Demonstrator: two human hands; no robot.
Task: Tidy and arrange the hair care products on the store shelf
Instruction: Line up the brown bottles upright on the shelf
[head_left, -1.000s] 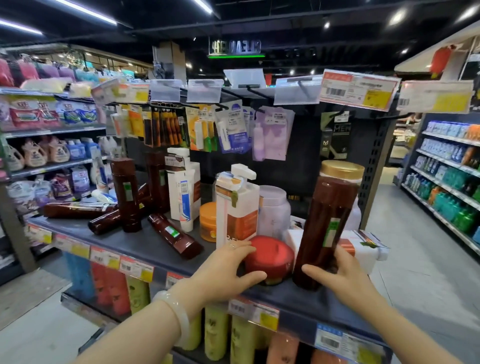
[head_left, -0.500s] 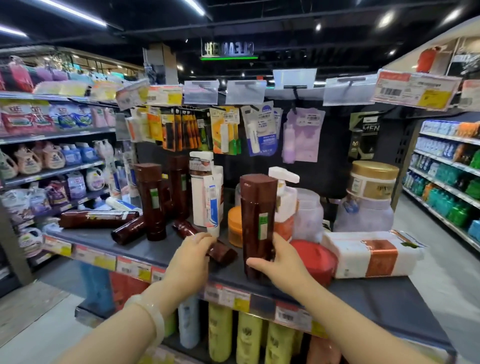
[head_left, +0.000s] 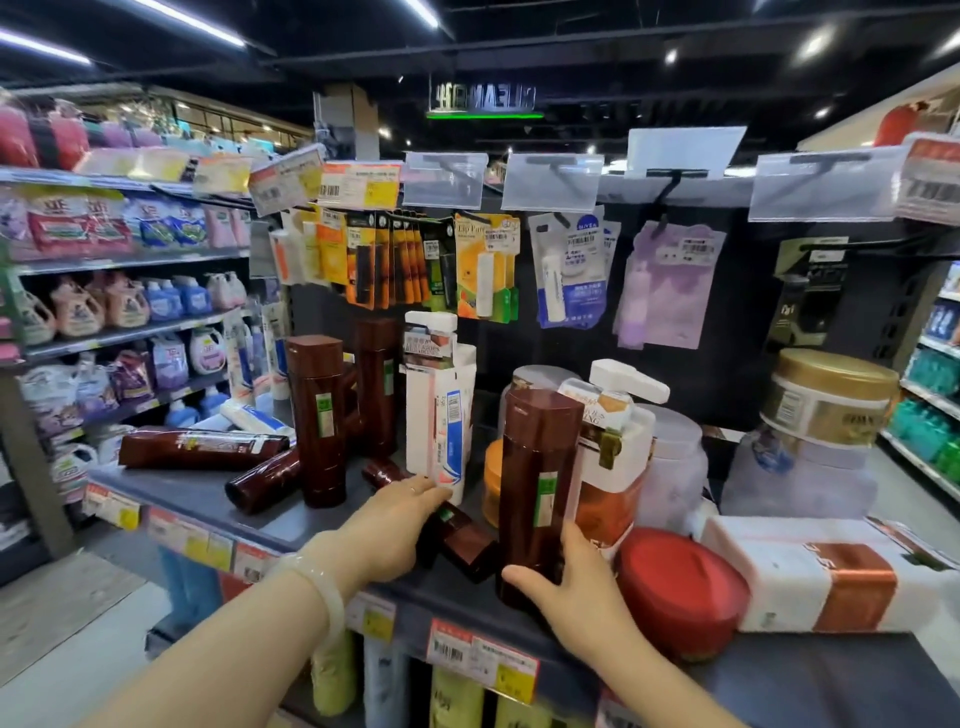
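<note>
Both my arms are bare, no sleeves. Left wrist's got a chunky pale jade-looking bangle (head_left: 317, 590), plus a thin ring (head_left: 412, 490) on that left hand (head_left: 395, 525).

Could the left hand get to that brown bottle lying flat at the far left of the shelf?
Probably yes. The left hand is on a fallen bottle nearer the middle; the flat bottle lies along the shelf's open front edge, nothing before it.
</note>
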